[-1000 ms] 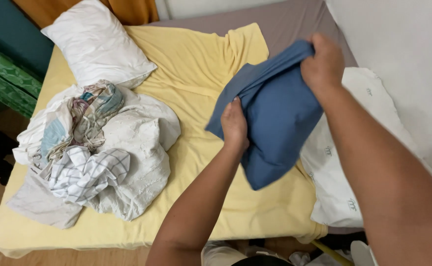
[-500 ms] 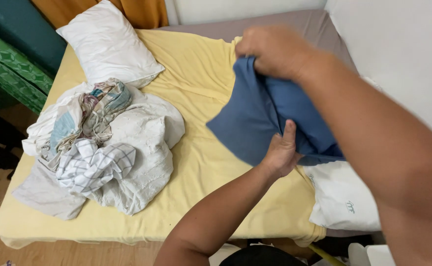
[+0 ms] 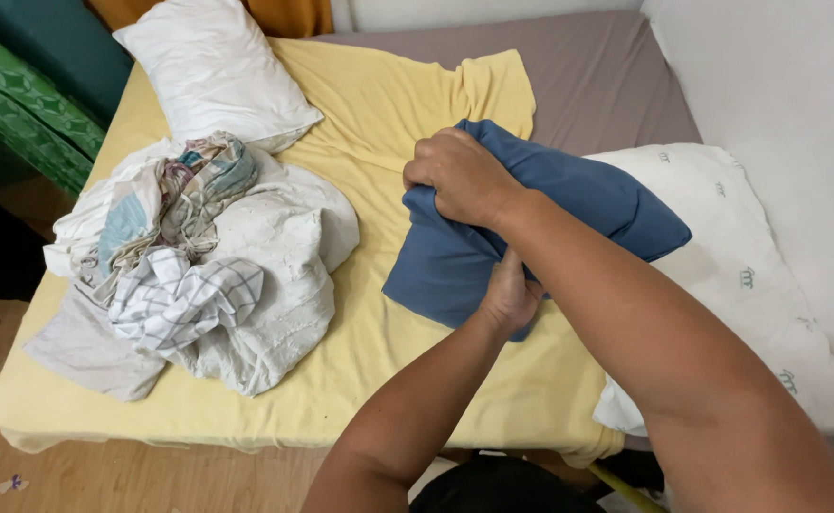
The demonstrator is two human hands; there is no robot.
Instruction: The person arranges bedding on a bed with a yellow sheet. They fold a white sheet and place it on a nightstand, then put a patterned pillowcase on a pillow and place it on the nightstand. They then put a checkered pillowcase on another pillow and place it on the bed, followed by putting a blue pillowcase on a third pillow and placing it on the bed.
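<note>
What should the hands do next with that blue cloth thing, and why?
Probably tug the bunched end down. The right hand clutches the dark blue fabric pillowcase by its gathered top, and the left hand pinches its lower edge. It bulges as if stuffed and lies partly on the yellow bedsheet, so smoothing the wrinkled end looks like the natural small step.

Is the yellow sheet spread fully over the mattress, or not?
Not fully. The yellow sheet is pulled back at the far right corner, where the bare grey mattress shows, and its edge is bunched.
</note>
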